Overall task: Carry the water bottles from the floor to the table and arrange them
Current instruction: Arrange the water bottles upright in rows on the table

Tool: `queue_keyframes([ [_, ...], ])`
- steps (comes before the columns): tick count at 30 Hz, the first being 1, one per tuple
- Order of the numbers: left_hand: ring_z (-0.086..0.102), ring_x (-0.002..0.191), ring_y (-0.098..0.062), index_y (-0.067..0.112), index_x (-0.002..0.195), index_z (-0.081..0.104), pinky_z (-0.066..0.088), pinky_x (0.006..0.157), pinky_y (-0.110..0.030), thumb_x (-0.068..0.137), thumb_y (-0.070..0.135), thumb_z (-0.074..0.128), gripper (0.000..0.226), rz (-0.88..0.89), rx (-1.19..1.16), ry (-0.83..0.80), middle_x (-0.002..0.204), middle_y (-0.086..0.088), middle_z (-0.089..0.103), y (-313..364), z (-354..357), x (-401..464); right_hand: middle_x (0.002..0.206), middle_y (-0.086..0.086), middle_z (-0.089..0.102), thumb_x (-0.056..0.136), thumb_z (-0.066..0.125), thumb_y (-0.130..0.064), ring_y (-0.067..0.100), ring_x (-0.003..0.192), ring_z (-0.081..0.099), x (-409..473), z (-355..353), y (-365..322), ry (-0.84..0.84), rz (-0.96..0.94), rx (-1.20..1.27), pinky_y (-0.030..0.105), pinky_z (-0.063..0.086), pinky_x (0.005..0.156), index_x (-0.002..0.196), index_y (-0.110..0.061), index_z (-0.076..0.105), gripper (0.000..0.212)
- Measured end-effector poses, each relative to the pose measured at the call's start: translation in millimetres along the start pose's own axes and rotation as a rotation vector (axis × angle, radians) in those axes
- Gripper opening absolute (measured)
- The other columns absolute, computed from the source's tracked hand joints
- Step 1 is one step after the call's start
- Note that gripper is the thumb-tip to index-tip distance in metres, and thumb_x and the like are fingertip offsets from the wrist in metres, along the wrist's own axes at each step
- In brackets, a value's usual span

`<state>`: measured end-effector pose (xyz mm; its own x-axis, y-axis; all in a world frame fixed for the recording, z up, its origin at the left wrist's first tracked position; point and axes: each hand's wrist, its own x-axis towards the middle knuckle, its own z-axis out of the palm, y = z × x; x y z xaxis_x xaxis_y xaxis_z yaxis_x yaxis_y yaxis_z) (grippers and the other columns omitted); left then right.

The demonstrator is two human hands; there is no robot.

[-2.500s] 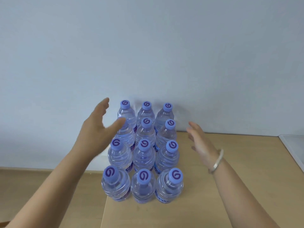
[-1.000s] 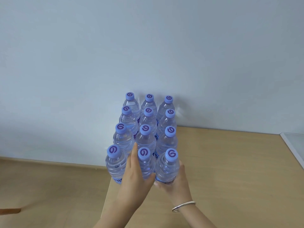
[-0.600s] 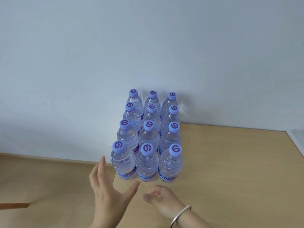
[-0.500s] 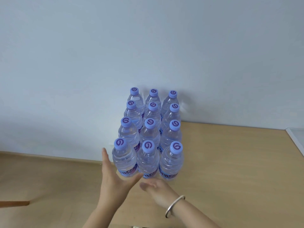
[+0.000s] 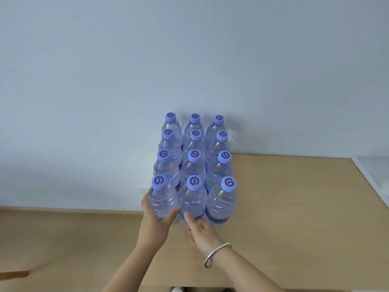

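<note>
Water bottles (image 5: 194, 165) stand upright in a three-by-four block, centre frame, at the table (image 5: 294, 207) left edge. Our left hand (image 5: 154, 220) wraps the front-left bottle (image 5: 163, 199); right hand (image 5: 202, 228), fingers straight, touches the front-middle bottle (image 5: 192, 201) low. Both lie just above our hands in frame.

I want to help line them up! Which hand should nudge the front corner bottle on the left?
Probably the left hand: its fingers and thumb already wrap the front-left bottle. The right hand touches the front-middle bottle instead.
</note>
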<state>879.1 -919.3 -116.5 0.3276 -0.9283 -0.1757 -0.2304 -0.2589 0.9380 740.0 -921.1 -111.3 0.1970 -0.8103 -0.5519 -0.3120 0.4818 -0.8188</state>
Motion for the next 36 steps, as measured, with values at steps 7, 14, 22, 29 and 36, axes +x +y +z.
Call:
queue_keyframes([
  [7,0.019,0.133,0.01,0.036,0.146,-0.001,0.027,0.107,-0.029,0.051,0.056,0.077,0.125,0.086,0.076,-0.051,0.153,0.015,0.016,24.1,-26.5,2.5,0.066,-0.013,0.049,0.08,0.059,-0.049,0.002,0.058,0.044,-42.9,-28.9,-38.5,-0.083,-0.158,-0.323,0.015,0.036,0.056,0.076,-0.025,0.056,0.025],
  [14,0.014,0.143,-0.02,0.044,0.143,0.005,0.023,0.111,-0.043,0.057,0.058,0.073,0.11,0.612,0.405,0.062,0.154,0.011,0.009,72.8,-27.3,-2.0,0.108,0.001,0.057,0.078,0.066,-0.027,0.012,0.103,0.053,-75.0,-65.3,-65.5,0.758,-0.938,-0.431,0.018,0.041,0.093,0.108,-0.011,0.063,0.034],
  [22,0.043,0.127,-0.045,0.032,0.132,0.04,0.04,0.091,-0.062,0.056,0.067,0.07,0.089,1.02,1.014,0.056,0.139,-0.017,0.047,77.2,-5.8,-1.9,0.155,0.004,0.008,0.082,0.064,-0.038,0.019,0.142,0.02,-31.6,-56.3,-29.0,0.588,-0.531,-0.713,0.028,0.041,0.096,0.13,-0.047,-0.015,0.093],
  [29,0.049,0.123,-0.041,0.035,0.133,0.04,0.03,0.096,-0.054,0.072,0.061,0.042,0.067,0.964,1.086,0.046,0.137,-0.009,0.052,68.8,-2.2,3.2,0.144,0.0,0.032,0.078,0.071,-0.021,0.02,0.123,0.048,-12.8,-50.4,-20.3,0.645,-0.556,-0.634,0.031,0.049,0.086,0.128,-0.05,-0.003,0.094],
  [36,0.052,0.119,-0.042,0.031,0.129,0.053,0.038,0.095,-0.058,0.055,0.058,0.078,0.083,0.963,1.122,0.021,0.132,-0.013,0.056,74.6,-1.6,0.6,0.136,0.001,0.039,0.076,0.073,-0.018,0.02,0.12,0.048,-11.2,-52.1,-20.6,0.634,-0.587,-0.616,0.031,0.049,0.086,0.131,-0.046,0.0,0.096],
])
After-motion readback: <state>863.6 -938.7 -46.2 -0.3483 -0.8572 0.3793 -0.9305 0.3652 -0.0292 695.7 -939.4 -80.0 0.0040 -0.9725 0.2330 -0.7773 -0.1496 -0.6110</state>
